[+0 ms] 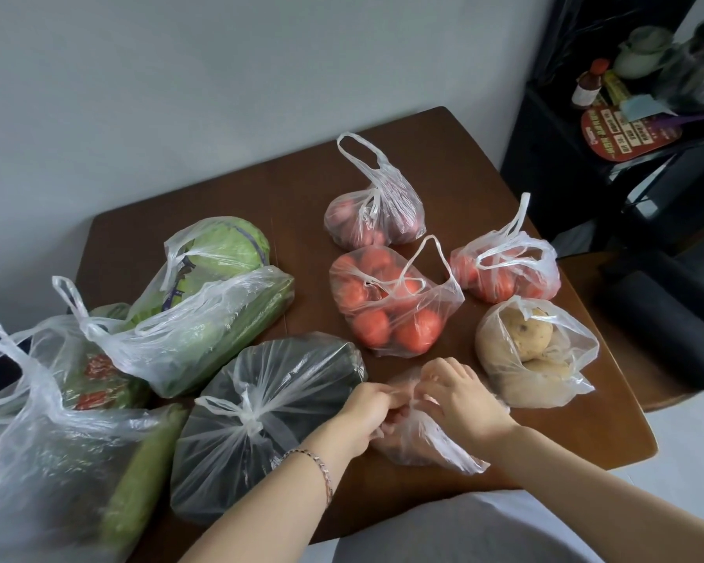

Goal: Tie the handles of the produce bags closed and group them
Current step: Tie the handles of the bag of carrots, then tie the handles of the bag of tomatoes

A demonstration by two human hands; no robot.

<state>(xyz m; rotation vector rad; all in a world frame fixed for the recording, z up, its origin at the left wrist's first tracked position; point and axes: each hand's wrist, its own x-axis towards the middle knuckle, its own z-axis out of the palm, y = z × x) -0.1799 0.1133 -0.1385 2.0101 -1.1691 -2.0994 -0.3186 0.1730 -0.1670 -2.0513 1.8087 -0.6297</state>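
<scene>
Just on the near side of the big tomato bag (391, 302), a small clear bag (431, 444) lies under both hands; left hand (366, 412) and right hand (460, 396) each pinch its handles. Bare table (545, 436) wood runs from there to the near edge

No text is showing sharply enough to read. The red card (622, 134) on the shelf (549, 156) is carrying rows of blurred print, and the bag (98, 384) at the table's (261, 188) left edge is showing illegible red marks.
</scene>
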